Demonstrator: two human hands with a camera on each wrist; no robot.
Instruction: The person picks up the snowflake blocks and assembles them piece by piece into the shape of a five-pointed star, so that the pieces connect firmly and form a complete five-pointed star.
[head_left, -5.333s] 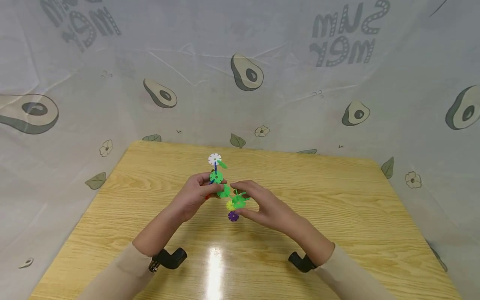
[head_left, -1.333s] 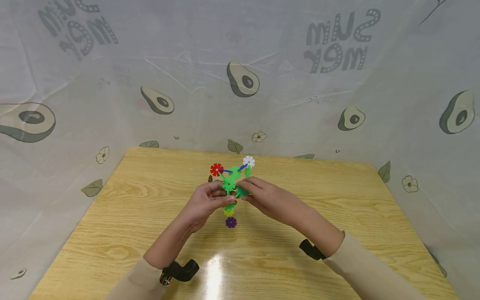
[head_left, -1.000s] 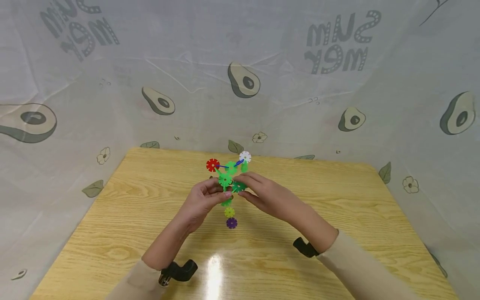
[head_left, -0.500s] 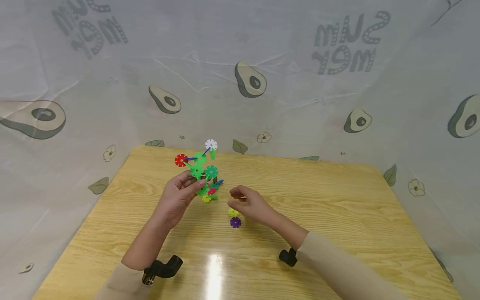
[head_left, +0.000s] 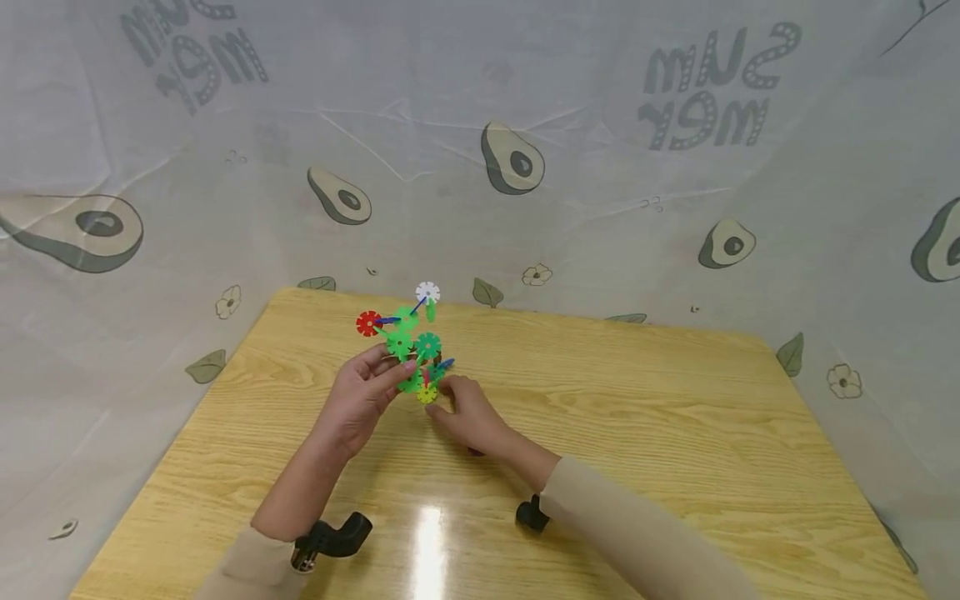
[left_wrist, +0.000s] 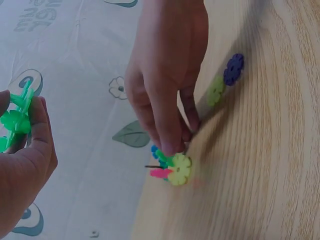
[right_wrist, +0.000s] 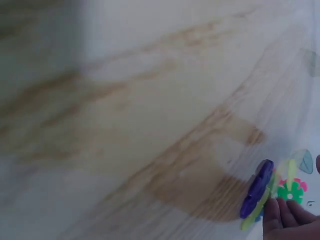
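Note:
My left hand (head_left: pixel 358 398) grips a joined cluster of notched plastic snowflake discs between thumb and fingers. The cluster includes a red disc (head_left: pixel 369 323), a white disc (head_left: pixel 427 292) and several green discs (head_left: pixel 400 342). My right hand (head_left: pixel 472 418) reaches over loose discs on the table, thumb and forefinger parted. In the left wrist view its fingertips touch a green disc (left_wrist: pixel 165 158) beside a yellow disc (left_wrist: pixel 179 169) and a pink disc (left_wrist: pixel 160 172). Whether its thumb meets that green disc is hidden.
In the left wrist view a purple disc (left_wrist: pixel 233 70) and a light yellow disc (left_wrist: pixel 216 91) lie on the wooden table (head_left: pixel 637 417). A printed sheet (head_left: pixel 420 217) hangs behind the far edge. Each wrist carries a black camera mount (head_left: pixel 337 535).
My left hand has carried the snowflake-disc cluster left, away from my right hand. My right hand has let go of it and moved to the loose discs on the table, now covering the purple one.

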